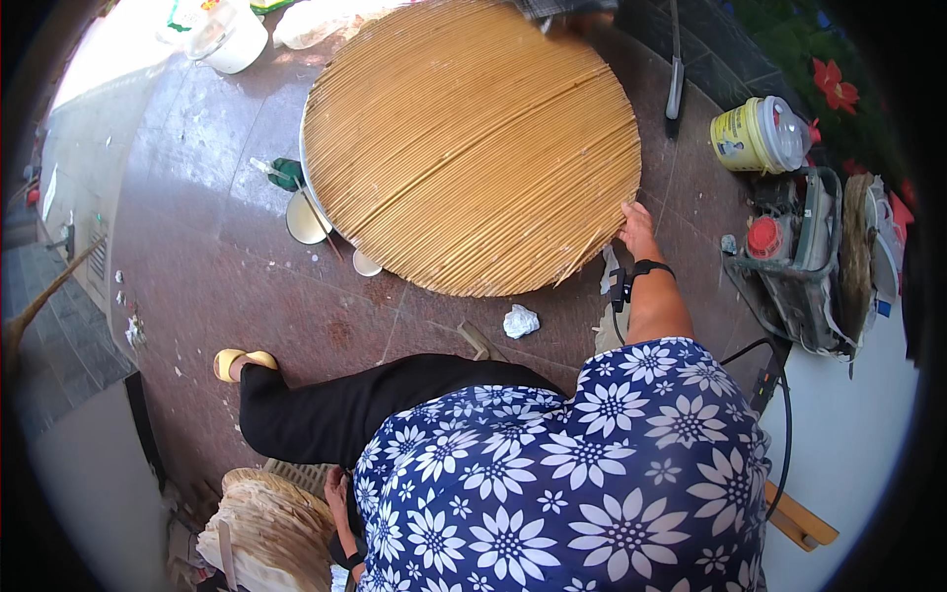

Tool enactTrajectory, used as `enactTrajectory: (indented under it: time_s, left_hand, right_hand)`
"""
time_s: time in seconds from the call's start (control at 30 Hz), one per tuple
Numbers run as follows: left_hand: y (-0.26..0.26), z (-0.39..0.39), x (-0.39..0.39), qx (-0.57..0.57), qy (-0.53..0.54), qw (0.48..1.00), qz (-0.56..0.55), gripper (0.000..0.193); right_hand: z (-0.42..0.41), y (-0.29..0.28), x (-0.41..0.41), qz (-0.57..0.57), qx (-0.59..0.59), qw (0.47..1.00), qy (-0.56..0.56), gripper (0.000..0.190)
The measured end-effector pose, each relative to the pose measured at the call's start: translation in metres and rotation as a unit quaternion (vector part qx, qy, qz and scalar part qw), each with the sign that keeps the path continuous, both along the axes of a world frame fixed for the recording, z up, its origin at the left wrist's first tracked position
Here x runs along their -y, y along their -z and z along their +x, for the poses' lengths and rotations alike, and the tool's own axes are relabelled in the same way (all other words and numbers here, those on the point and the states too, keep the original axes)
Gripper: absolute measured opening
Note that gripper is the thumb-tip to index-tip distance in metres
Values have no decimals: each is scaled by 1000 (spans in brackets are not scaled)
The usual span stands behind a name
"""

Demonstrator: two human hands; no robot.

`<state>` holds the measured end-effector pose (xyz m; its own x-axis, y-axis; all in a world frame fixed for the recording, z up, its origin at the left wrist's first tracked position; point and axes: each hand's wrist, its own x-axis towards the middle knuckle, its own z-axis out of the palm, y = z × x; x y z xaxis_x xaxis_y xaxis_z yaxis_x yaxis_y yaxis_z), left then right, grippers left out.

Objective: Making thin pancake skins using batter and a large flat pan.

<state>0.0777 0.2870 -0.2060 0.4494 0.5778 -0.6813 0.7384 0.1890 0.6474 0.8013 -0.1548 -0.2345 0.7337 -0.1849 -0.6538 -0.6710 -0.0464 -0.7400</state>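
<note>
A large round mat of straw-coloured stalks [473,148] lies before me, with a pale rim showing under its left edge. My right hand [636,226] grips the mat's lower right edge, with a black band on the wrist. My left hand [336,488] is low at the left, beside a stack of pale, ragged-edged layered material [270,518]; its fingers are partly hidden and no held object shows. A flat strip [226,555] lies against the stack. At the mat's far edge are another person's dark checked sleeve [566,7] and a blurred hand.
White bowls [303,220] and a green bottle [282,174] stand left of the mat. Crumpled white material [521,322] lies on the tiled floor [296,296]. A yellow bucket [736,137] and a metal-framed machine with a red cap [806,251] stand right; a white bucket [240,44] stands upper left.
</note>
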Motion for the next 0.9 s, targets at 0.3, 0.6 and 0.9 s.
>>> enactTrajectory:
  time_s: [0.3, 0.6, 0.9]
  left_hand:
    - [-58, 83, 13, -17, -46, 998, -41, 19]
    - [-86, 106, 31, -28, -186, 980, -66, 21]
    - [-67, 88, 31, -46, -135, 988, -61, 21]
  right_hand:
    - [19, -69, 2, -241, -223, 906, -268, 52]
    - [-51, -54, -3, -302, -311, 773, -464, 77]
    - [-104, -21, -52, -72, -254, 883, -388, 49]
